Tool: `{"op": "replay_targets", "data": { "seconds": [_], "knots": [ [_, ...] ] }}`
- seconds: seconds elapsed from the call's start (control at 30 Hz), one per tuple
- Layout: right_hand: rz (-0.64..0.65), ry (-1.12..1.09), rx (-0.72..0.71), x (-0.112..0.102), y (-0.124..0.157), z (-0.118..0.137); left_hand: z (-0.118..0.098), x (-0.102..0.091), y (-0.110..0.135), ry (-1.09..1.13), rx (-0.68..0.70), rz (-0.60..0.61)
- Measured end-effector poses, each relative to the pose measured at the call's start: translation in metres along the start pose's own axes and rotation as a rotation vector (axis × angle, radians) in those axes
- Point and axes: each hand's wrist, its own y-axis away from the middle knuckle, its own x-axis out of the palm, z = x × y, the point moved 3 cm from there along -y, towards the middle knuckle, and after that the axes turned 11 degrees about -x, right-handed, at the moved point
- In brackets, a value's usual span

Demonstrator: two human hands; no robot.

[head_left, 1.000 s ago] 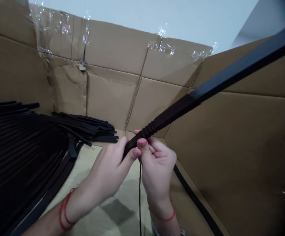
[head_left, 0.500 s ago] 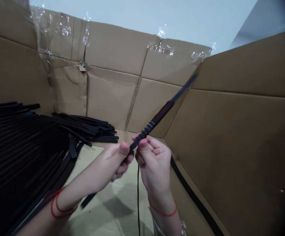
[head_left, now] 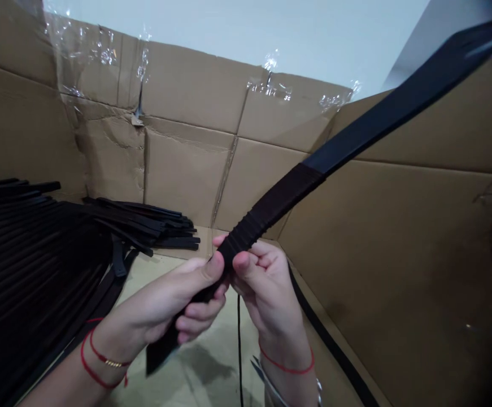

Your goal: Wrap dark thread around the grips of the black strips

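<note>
Both my hands grip one long black strap (head_left: 356, 133) inside a large cardboard box (head_left: 398, 226). My left hand (head_left: 178, 305) is wrapped round the strap near its lower end, which sticks out below the fist. My right hand (head_left: 262, 282) pinches the strap just above, at a ribbed section bound with dark thread. From there the strap rises to the upper right, past the box wall and out of view. A thin black thread (head_left: 239, 345) hangs down between my wrists.
A big pile of similar black straps (head_left: 38, 254) fills the left of the box, with a smaller bundle (head_left: 152, 223) behind it. One more black strip (head_left: 330, 345) lies along the right wall's foot. Taped cardboard walls close in on three sides.
The strap has turned from edge-on to its broad face and swung back up to the right. My left hand has slid so more of the lower end sticks out.
</note>
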Motion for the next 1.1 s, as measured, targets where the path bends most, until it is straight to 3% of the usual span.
{"op": "replay_targets", "data": {
  "seconds": [0.03,0.1,0.13,0.17,0.2,0.23,0.3,0.33,0.4,0.43,0.47,0.53,0.6,0.67,0.73,0.8,0.87,0.93,1.0,1.1],
  "knots": [
    [-0.076,0.022,-0.035,-0.002,0.0,0.0,-0.003,-0.003,0.001,-0.042,0.073,-0.104],
    [-0.226,0.057,-0.102,-0.006,0.0,0.001,-0.012,-0.011,0.008,-0.177,0.304,-0.471],
    [-0.226,0.048,-0.091,-0.006,0.0,0.001,-0.015,-0.013,0.012,-0.241,0.383,-0.603],
    [-0.172,0.024,-0.06,-0.004,0.0,0.001,-0.016,-0.013,0.014,-0.274,0.4,-0.639],
    [-0.095,-0.002,-0.03,-0.001,0.001,0.002,-0.015,-0.012,0.014,-0.269,0.35,-0.574],
    [-0.039,-0.011,-0.015,0.001,0.002,0.004,-0.013,-0.01,0.012,-0.229,0.257,-0.435],
    [-0.075,0.036,-0.064,0.002,0.005,0.009,-0.007,-0.003,0.011,-0.128,0.095,-0.188],
    [-0.157,0.076,-0.107,0.001,0.006,0.012,-0.006,-0.002,0.011,-0.105,0.085,-0.182],
    [-0.266,0.091,-0.165,0.0,0.008,0.014,-0.01,-0.003,0.013,-0.123,0.204,-0.368],
    [-0.225,0.055,-0.146,0.001,0.007,0.012,-0.011,-0.004,0.015,-0.131,0.259,-0.448],
    [-0.133,-0.001,-0.1,0.003,0.006,0.01,-0.011,-0.004,0.015,-0.118,0.257,-0.453],
    [0.057,-0.099,0.019,0.004,0.005,0.005,-0.008,0.0,0.013,-0.039,0.128,-0.253],
    [0.058,-0.127,0.047,0.001,0.003,0.004,-0.006,0.003,0.012,0.016,0.062,-0.09],
    [-0.052,-0.142,0.01,-0.004,0.001,0.003,-0.009,0.0,0.014,-0.02,0.191,-0.199],
    [-0.007,-0.211,0.056,-0.004,0.001,0.001,-0.012,-0.001,0.017,-0.056,0.277,-0.254],
    [0.115,-0.272,0.117,-0.001,0.001,0.0,-0.011,0.003,0.017,-0.025,0.211,-0.09],
    [0.101,-0.217,0.071,-0.004,0.001,0.003,-0.012,0.006,0.017,0.012,0.169,0.063],
    [0.001,-0.106,-0.017,-0.009,0.0,0.008,-0.016,0.0,0.017,-0.02,0.224,0.013],
    [0.001,-0.021,-0.024,-0.008,0.0,0.011,-0.018,-0.007,0.014,-0.062,0.264,-0.061],
    [0.051,0.077,0.042,-0.002,-0.001,0.01,-0.013,-0.014,0.01,0.119,0.138,0.045]
  ]
}}
